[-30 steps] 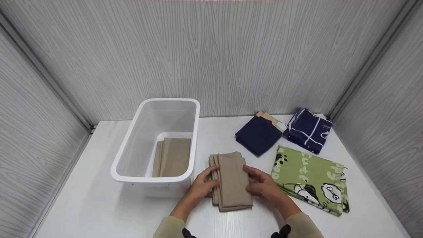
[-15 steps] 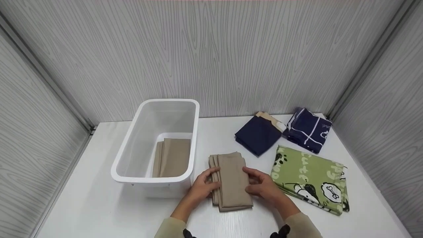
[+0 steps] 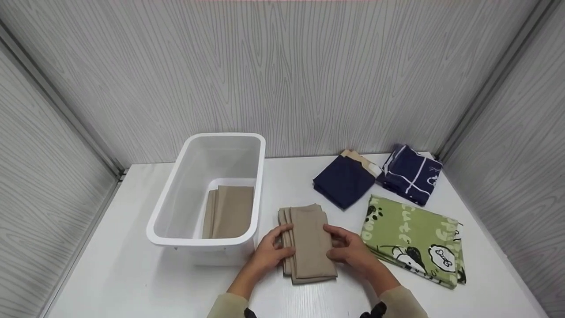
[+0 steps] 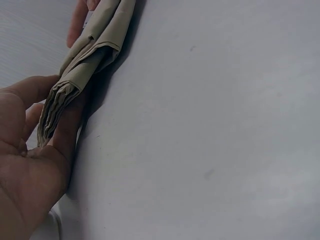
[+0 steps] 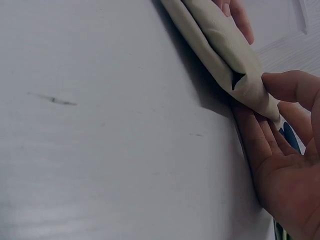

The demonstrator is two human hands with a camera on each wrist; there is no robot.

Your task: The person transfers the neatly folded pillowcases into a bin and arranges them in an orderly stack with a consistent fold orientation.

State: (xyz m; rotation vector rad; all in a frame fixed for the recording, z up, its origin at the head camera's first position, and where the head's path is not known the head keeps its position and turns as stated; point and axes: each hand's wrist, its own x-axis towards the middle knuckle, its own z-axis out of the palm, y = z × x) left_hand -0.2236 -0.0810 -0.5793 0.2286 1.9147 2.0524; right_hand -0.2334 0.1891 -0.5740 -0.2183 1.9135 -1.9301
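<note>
A folded tan cloth (image 3: 312,240) lies in several layers on the white table, its long sides running away from me. My left hand (image 3: 270,252) grips its left side, where the layered folds are stacked in steps. On the opposite side, my right hand (image 3: 353,251) holds the other edge. The left wrist view has the cloth's layered edge (image 4: 62,95) between thumb and fingers of the left hand (image 4: 30,160). In the right wrist view, fingers of the right hand (image 5: 292,175) reach under the rounded fold (image 5: 250,87) with the thumb above it.
Left of the hands stands a white plastic bin (image 3: 201,241) with folded tan cloth (image 3: 234,212) inside. To the right lie a green printed cloth (image 3: 408,234), a navy cloth (image 3: 346,182) and a navy white-lined cloth (image 3: 410,174). Grey wood-grain panels (image 3: 282,79) enclose the table.
</note>
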